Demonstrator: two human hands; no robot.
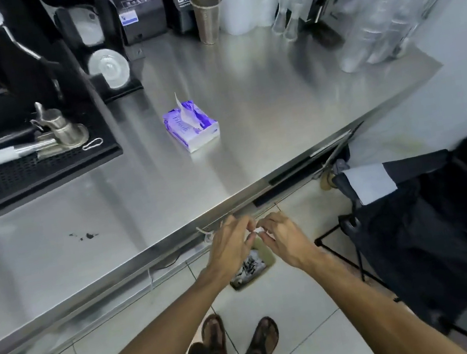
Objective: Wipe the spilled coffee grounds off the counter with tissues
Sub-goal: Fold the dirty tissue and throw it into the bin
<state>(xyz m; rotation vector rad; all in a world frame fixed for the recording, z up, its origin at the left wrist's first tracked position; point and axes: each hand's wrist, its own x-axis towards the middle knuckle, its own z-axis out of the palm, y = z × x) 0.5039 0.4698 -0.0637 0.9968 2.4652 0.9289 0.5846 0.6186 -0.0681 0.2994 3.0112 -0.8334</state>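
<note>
While the left hand (231, 246) and right hand (284, 239) pinch a small white scrap (258, 230), perhaps tissue, just off the counter (249, 131) edge, the coffee grounds (87, 236) lie unwiped on its left; wiping probably calls for a sheet from the tissue pack (191, 125).

A small white scrap (259, 230), possibly tissue, is mostly hidden between the fingertips of the left hand (231, 248) and right hand (286, 242). The clear containers (369, 15) at upper right are heavily blurred.
</note>
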